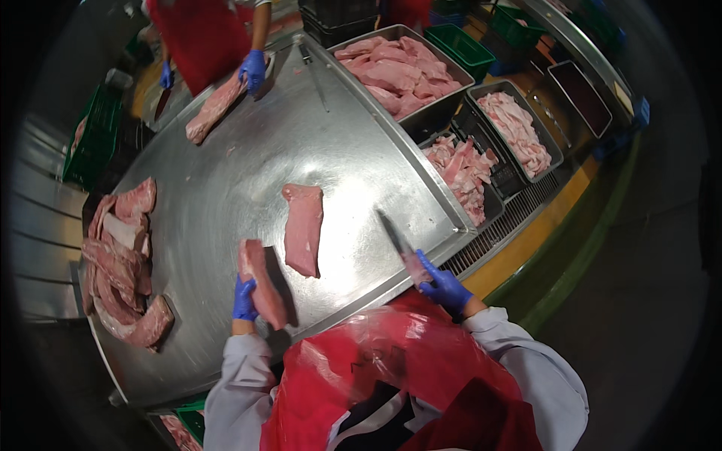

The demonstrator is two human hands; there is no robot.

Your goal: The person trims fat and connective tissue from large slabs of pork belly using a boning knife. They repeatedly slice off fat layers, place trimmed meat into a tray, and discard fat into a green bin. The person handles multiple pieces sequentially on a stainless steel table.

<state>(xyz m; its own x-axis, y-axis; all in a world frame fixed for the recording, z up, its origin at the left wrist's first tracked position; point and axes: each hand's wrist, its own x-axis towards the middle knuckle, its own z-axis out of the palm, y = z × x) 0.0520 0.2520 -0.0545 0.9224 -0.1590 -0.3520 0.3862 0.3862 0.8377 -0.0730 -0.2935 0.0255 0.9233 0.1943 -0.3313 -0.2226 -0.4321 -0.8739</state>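
In a blue glove, my left hand (244, 298) grips a long pink strip of pork loin (262, 284) along its left side, over the near part of the metal table. A second piece of pork loin (304, 229) lies flat on the table just beyond it. My right hand (447, 289), also gloved in blue, is closed around a knife (392, 234) at the table's near right edge. Its blade points away and to the left, apart from the meat. Something pale pink (415, 269) shows beside the fingers; whether it is the handle or a scrap I cannot tell.
A heap of untrimmed meat (124, 263) lies along the left edge of the steel table (218, 203). Across it a co-worker's gloved hand (253, 69) touches another meat piece (218, 109). A thin steel rod (314, 79) lies nearby. Meat tubs (410, 113) stand beyond the right edge.
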